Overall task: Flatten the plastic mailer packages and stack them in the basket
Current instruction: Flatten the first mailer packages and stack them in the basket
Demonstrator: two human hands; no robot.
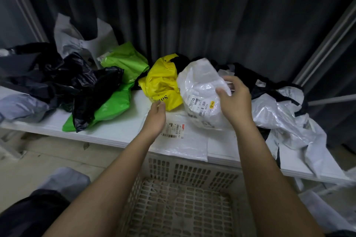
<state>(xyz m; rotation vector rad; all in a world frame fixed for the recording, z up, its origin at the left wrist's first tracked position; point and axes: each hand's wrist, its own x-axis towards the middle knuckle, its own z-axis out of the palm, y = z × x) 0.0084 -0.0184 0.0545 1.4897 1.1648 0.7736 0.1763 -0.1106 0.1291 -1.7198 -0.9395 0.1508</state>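
A puffed-up white mailer (200, 90) with a printed label stands on the white table (115, 127). My right hand (234, 98) rests against its right side, fingers curled round it. My left hand (157, 117) hovers beside the yellow mailer (161, 82), fingers loosely bent, holding nothing. A flat white mailer (183, 140) with a barcode label lies on the table under both hands. The beige slotted basket (181, 175) stands on the floor below the table's front edge, between my forearms, with nothing visible inside.
Crumpled mailers cover the table: black ones (77, 82) and green ones (123, 75) at the left, a grey-white one (77, 38) behind, white and black ones (285, 113) at the right. Dark curtains hang behind. A grey bag (65, 179) lies on the floor.
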